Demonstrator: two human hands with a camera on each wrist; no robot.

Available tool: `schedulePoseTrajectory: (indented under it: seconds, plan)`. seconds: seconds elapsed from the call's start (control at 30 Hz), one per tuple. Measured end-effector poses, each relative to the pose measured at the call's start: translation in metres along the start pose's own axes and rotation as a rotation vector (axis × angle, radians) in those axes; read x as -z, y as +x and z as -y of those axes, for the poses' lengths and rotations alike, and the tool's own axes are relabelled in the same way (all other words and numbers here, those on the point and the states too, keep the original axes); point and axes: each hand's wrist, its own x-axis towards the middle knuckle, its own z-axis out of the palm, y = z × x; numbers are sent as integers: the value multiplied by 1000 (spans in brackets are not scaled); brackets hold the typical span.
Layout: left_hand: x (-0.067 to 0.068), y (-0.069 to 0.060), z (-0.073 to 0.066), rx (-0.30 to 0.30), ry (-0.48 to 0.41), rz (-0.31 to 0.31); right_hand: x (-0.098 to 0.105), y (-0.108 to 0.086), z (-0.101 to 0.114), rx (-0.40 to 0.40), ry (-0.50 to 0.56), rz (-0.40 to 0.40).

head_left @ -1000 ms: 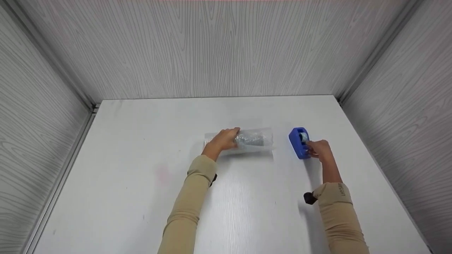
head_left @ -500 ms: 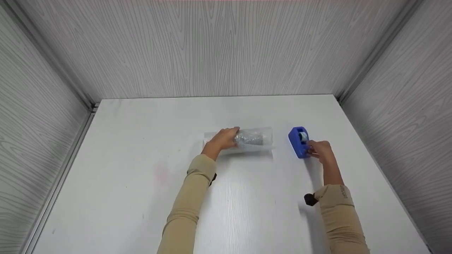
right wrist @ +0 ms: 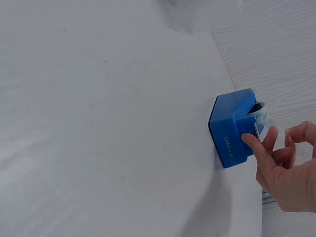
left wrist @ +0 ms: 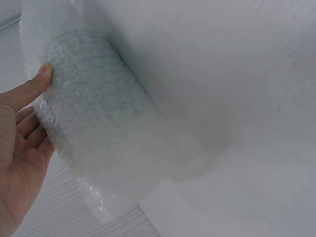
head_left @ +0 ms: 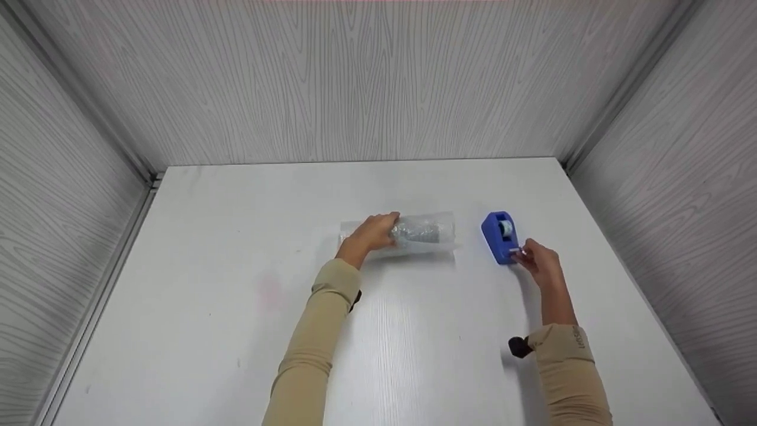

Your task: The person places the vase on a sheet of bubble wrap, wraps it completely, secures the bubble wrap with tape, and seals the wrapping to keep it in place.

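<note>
A bundle of bubble wrap (head_left: pixel 420 232) rolled around a greyish-green cylindrical thing lies near the middle of the table; the wrap hides what is inside. My left hand (head_left: pixel 374 233) grips its left part, thumb on one side and fingers curled beneath in the left wrist view. To the right stands a blue tape dispenser (head_left: pixel 497 231) with a roll of clear tape (right wrist: pixel 261 113) in it. At its front, my right hand (right wrist: pixel 291 170) pinches the free end of the tape, and one finger rests against the dispenser's front.
The white table (head_left: pixel 195 266) has walls of grey wood grain (head_left: pixel 366 83) at the back and both sides. A faint pink stain (head_left: pixel 269 290) marks its left part. Small dark devices (head_left: pixel 520 347) sit at the sleeve cuffs.
My right hand has drawn back a little toward me and right, and a short piece of tape shows between it and the dispenser. The left hand keeps hold of the bundle.
</note>
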Motion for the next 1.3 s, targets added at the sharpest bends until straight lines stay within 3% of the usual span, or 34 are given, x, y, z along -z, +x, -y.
schedulePoseTrajectory:
  seconds: [0.1, 0.33, 0.6, 1.03, 1.3]
  plan:
    - [-1, 0, -1, 4, 6, 6, 3, -1, -8, -24, 24, -8]
    - [-4, 1, -1, -11, 3, -6, 9, -3, -16, 6, -300, 8]
    - [-3, 1, 1, -16, 1, -15, 14, -2, -18, -49, -451, 74]
    - [-1, -2, 2, -16, 1, -6, 17, 0, -20, 4, -568, 43]
    - [0, 0, 1, -12, 18, 0, 14, 0, -24, 11, -422, 86]
